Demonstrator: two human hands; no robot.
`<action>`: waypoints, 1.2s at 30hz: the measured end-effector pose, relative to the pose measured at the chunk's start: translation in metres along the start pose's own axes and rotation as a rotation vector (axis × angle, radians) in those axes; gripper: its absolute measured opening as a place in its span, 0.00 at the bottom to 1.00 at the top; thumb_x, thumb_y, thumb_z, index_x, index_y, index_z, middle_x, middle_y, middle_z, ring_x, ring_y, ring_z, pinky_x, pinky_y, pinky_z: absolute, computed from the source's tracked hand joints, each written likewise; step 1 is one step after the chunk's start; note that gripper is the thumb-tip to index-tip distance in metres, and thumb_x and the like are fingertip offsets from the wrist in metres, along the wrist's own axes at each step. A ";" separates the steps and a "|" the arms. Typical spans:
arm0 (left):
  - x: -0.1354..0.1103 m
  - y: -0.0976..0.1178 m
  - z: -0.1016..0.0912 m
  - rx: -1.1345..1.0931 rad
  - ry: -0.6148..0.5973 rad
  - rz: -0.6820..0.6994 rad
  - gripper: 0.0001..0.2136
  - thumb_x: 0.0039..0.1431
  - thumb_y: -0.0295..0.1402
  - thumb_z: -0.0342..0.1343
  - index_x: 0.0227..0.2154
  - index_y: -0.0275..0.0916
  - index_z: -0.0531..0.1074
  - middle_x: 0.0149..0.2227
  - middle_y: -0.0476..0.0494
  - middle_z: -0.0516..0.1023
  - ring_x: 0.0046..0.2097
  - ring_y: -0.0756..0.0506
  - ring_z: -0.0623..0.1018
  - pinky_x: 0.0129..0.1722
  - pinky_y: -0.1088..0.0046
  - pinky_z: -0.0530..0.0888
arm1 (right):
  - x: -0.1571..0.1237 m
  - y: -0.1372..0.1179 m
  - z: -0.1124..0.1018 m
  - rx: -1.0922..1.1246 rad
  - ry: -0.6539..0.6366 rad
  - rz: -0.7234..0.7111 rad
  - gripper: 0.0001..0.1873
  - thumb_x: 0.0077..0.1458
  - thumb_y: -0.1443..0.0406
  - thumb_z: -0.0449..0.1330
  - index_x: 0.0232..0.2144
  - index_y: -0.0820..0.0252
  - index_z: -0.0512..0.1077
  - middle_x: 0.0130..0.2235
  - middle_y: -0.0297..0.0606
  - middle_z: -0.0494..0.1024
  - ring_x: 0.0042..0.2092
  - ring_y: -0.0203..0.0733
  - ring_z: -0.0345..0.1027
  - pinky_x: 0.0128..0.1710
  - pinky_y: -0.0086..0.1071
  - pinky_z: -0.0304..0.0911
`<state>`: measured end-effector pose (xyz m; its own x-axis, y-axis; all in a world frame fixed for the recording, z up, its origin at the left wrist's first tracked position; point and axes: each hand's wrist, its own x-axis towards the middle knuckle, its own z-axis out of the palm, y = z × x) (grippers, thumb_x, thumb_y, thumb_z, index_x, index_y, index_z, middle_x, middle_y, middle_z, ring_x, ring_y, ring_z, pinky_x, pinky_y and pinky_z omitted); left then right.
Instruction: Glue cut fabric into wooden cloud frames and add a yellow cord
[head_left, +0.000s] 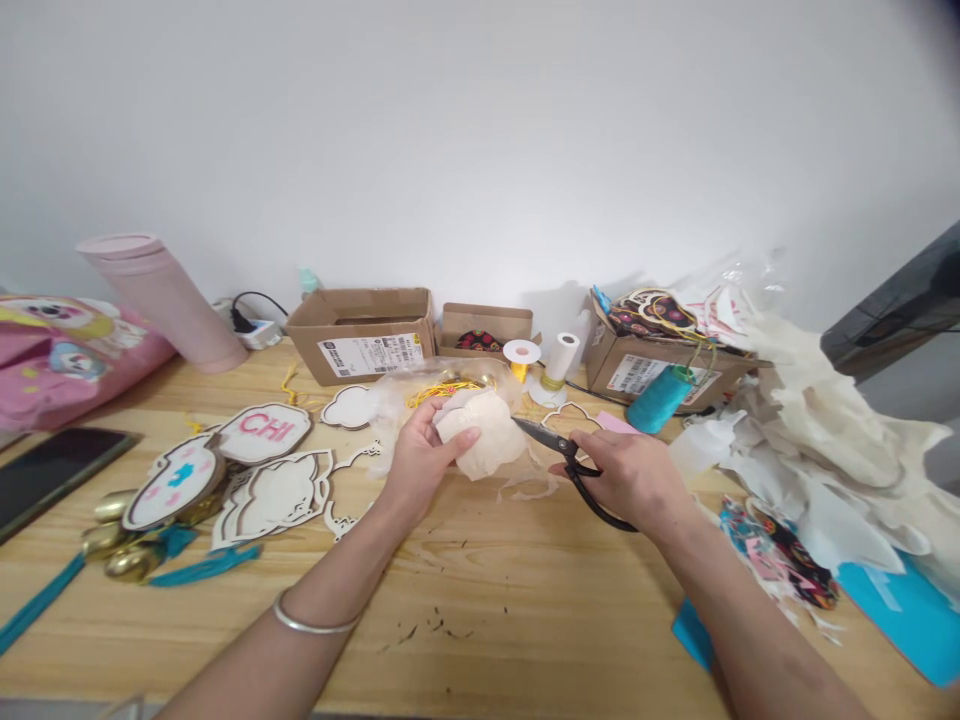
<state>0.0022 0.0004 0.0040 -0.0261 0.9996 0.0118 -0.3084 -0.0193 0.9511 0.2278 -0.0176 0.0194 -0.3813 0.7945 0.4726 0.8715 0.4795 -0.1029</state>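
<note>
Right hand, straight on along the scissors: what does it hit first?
Likely the cream cloth in the left hand: the scissors in the right hand point at its edge. Whether they touch it is unclear from this view.

Cream on the cloth [487,437], black on the scissors [571,460]! Vivid teal for the thread [660,398], pale pink for the bottle [166,305], and pink letters [266,425] across a white plaque [259,448].

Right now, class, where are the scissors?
In the head view, the scissors are right of centre, held in the right hand and pointing at the cream piece in the left hand.
</note>
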 end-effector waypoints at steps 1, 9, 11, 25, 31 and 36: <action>0.000 0.000 0.000 0.001 -0.003 -0.006 0.20 0.36 0.32 0.66 0.35 0.39 0.67 0.31 0.50 0.76 0.30 0.50 0.74 0.30 0.74 0.73 | 0.001 0.003 0.000 0.085 -0.018 0.034 0.19 0.51 0.51 0.54 0.22 0.58 0.71 0.18 0.34 0.70 0.21 0.34 0.60 0.20 0.28 0.46; -0.002 0.004 0.001 -0.008 -0.031 -0.050 0.20 0.35 0.32 0.67 0.34 0.38 0.67 0.32 0.50 0.76 0.30 0.50 0.75 0.27 0.74 0.73 | 0.009 -0.007 -0.006 0.884 0.068 0.492 0.23 0.42 0.50 0.60 0.32 0.63 0.72 0.16 0.28 0.61 0.16 0.30 0.51 0.14 0.26 0.47; -0.003 0.004 0.002 -0.013 -0.052 -0.063 0.20 0.36 0.32 0.67 0.34 0.38 0.68 0.31 0.50 0.76 0.30 0.50 0.74 0.29 0.75 0.73 | 0.011 -0.016 -0.005 1.017 0.047 0.538 0.24 0.40 0.49 0.61 0.32 0.62 0.71 0.16 0.26 0.60 0.16 0.30 0.52 0.14 0.26 0.49; -0.011 -0.004 0.009 -0.021 -0.277 -0.202 0.19 0.36 0.27 0.66 0.35 0.39 0.69 0.33 0.47 0.78 0.32 0.47 0.77 0.30 0.74 0.74 | 0.011 -0.043 0.008 1.348 -0.012 0.602 0.24 0.29 0.56 0.69 0.30 0.59 0.68 0.19 0.25 0.62 0.20 0.29 0.54 0.18 0.25 0.53; -0.018 -0.006 0.017 -0.208 -0.261 -0.369 0.25 0.42 0.29 0.63 0.47 0.41 0.67 0.44 0.41 0.76 0.40 0.43 0.77 0.38 0.68 0.75 | 0.006 -0.051 0.021 1.368 0.208 0.712 0.21 0.35 0.58 0.67 0.32 0.58 0.66 0.21 0.25 0.60 0.22 0.29 0.54 0.21 0.24 0.54; -0.025 -0.012 0.024 -0.271 -0.279 -0.492 0.19 0.45 0.30 0.62 0.44 0.38 0.70 0.45 0.39 0.76 0.43 0.43 0.76 0.41 0.69 0.74 | 0.004 -0.051 0.032 1.315 0.277 0.698 0.19 0.38 0.59 0.65 0.33 0.58 0.66 0.23 0.27 0.63 0.24 0.30 0.56 0.22 0.25 0.58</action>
<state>0.0295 -0.0236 0.0000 0.4186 0.8600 -0.2919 -0.4527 0.4762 0.7539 0.1722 -0.0273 -0.0013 0.1783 0.9755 0.1290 -0.0971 0.1479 -0.9842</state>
